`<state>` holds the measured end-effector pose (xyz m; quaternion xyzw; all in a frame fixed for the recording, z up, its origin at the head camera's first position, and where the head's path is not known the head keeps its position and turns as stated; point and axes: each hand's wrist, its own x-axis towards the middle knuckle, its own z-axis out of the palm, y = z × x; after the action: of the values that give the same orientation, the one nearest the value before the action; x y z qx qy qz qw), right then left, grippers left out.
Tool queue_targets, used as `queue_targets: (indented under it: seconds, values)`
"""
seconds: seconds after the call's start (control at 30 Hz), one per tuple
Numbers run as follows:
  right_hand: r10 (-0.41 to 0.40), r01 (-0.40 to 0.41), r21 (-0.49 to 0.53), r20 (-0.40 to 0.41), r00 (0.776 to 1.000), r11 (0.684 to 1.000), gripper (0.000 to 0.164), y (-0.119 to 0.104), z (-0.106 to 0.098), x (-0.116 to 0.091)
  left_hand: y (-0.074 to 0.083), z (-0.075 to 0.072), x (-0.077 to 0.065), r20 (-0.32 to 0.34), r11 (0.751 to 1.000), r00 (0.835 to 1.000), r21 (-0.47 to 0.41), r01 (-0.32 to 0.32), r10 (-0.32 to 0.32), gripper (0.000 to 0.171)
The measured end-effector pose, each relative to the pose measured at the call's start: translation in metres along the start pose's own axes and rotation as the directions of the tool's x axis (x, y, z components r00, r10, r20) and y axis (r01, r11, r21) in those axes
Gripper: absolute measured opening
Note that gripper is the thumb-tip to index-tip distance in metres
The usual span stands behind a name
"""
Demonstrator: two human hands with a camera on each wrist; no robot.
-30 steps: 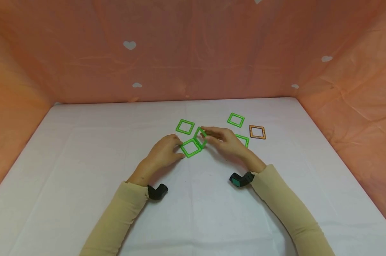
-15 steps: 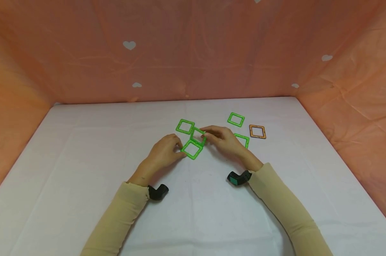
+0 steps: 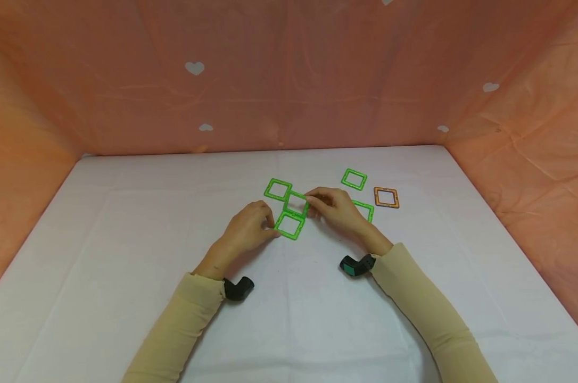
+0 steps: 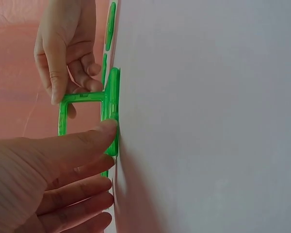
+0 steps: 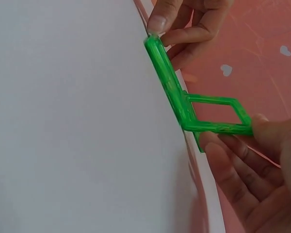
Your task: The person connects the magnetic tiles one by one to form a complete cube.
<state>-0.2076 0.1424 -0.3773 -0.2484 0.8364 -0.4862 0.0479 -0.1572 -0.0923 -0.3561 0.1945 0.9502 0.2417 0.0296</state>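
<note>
A green square magnetic tile (image 3: 300, 229), an open frame, lies flat on the white cloth. My left hand (image 3: 247, 227) pinches its left corner between thumb and fingers. My right hand (image 3: 338, 210) grips a second green tile (image 5: 242, 112) by its outer edge, thumb on one face and fingers below. That second tile stands up from the flat one, their edges meeting, as the right wrist view shows. In the left wrist view the left thumb rests on the flat tile (image 4: 114, 111), seen nearly edge-on.
Another green tile (image 3: 281, 181) lies just behind the pair. To the right are a green tile (image 3: 357, 172), one partly hidden behind the right hand (image 3: 363, 204), and an orange tile (image 3: 386, 189). A pink-orange cloth (image 3: 289, 80) with white hearts walls the table's back and sides.
The joined pair has turned, the standing tile swinging left and back toward the loose green tile. The flat tile has shifted slightly right and nearer. Both hands keep their grips.
</note>
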Motion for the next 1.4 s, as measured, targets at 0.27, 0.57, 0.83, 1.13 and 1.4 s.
queue_targets:
  seconds: [0.27,0.57,0.83,1.13,1.4]
  values:
    - [-0.009,0.008,-0.045,-0.006,1.000,0.999,0.026,-0.001,0.002,0.003,0.002,0.002,0.001,0.008,1.000,1.000,-0.006,-0.010,0.010,0.020]
    - [-0.013,0.012,-0.063,-0.011,1.000,0.998,0.024,-0.002,0.003,0.006,0.002,0.004,0.002,-0.004,1.000,1.000,-0.007,0.000,0.000,0.022]
    - [0.018,-0.018,-0.030,-0.014,1.000,0.999,0.025,-0.002,0.007,0.010,0.001,0.006,0.003,-0.024,0.996,1.000,-0.085,-0.002,0.000,0.038]
    - [0.063,-0.063,-0.006,-0.009,0.998,0.998,0.027,-0.005,0.011,0.017,0.001,0.007,0.005,-0.010,0.988,0.999,-0.143,0.051,-0.053,0.089]
    - [0.041,-0.041,0.002,-0.004,0.999,0.999,0.027,-0.001,0.013,0.023,0.001,0.006,0.005,-0.019,0.994,1.000,-0.106,0.020,-0.022,0.102]
